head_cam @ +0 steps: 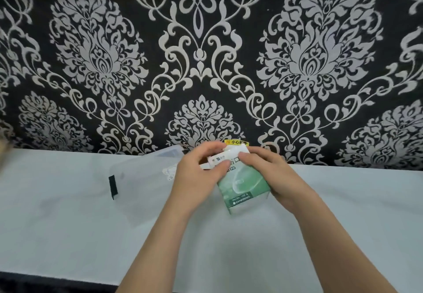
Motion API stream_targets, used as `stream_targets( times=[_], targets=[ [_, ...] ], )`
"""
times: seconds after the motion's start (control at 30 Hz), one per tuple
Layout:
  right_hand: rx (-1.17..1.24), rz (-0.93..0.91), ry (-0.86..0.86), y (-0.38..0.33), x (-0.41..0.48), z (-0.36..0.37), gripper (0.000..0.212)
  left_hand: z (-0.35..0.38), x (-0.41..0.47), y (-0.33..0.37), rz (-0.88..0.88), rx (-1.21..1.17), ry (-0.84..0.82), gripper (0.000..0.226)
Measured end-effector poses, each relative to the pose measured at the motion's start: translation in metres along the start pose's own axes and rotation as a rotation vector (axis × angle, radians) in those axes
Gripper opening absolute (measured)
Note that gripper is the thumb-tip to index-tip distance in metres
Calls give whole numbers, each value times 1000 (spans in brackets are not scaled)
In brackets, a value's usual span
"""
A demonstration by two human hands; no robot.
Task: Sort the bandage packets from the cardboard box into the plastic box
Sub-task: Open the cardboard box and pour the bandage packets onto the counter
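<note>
A green and white cardboard box (243, 185) is held over the white table (68, 224), near its back edge. My right hand (272, 176) grips the box along its right side. My left hand (199, 173) is at the box's top end, with thumb and fingers pinching the white flap or a packet there; I cannot tell which. A clear plastic box (146, 178) with a black latch (113, 186) lies on the table just left of my left hand. Its lid (169, 150) stands open against the wall. No loose bandage packets are visible.
A black wall with a silver damask pattern (206, 63) rises right behind the table. A yellow warning sticker (237, 142) shows on the wall just above the cardboard box. The table's front edge runs along the bottom left.
</note>
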State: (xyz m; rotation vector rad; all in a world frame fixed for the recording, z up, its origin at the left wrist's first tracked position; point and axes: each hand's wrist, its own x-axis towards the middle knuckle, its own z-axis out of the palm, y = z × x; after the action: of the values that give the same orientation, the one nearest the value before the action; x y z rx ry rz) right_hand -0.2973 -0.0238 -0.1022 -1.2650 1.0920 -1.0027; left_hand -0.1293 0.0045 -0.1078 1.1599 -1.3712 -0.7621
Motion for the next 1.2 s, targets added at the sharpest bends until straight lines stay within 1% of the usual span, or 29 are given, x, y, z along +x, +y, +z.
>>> stream_targets(
  times=[0.1,0.23,0.33,0.4,0.47,0.63,0.8,0.9,1.03,1.1,1.13,1.2],
  targets=[
    [-40,-9,11,-1,-2,-1,20,4,-1,-3,55,107,30,20],
    [-121,-38,82,-5,-6,2,24,1,-3,-7,243,362,104,16],
    [-174,-69,102,-5,-8,4,21,-2,-2,-8,440,566,118,8],
    [-194,-64,101,-4,-8,5,22,-2,-3,-9,512,639,113,9],
    [-195,-60,87,-2,-7,7,22,-3,-4,-9,536,686,102,12],
    [-188,-67,75,0,-7,12,21,-8,-3,-8,519,724,78,8],
    [-243,-48,82,3,-4,9,33,-13,-4,-4,485,681,21,10],
    [-314,-45,97,4,-4,9,38,-11,-6,-3,469,724,-9,7],
    [-390,-46,107,8,-2,7,34,-5,-7,-3,419,818,-52,5],
    [-411,-24,95,9,-2,5,37,-1,-8,-3,387,846,-61,3],
    [-404,-14,78,9,-3,5,38,0,-8,-4,370,839,-58,3],
    [-320,-13,22,7,-5,2,30,0,-7,-3,336,758,-28,6]
  ],
)
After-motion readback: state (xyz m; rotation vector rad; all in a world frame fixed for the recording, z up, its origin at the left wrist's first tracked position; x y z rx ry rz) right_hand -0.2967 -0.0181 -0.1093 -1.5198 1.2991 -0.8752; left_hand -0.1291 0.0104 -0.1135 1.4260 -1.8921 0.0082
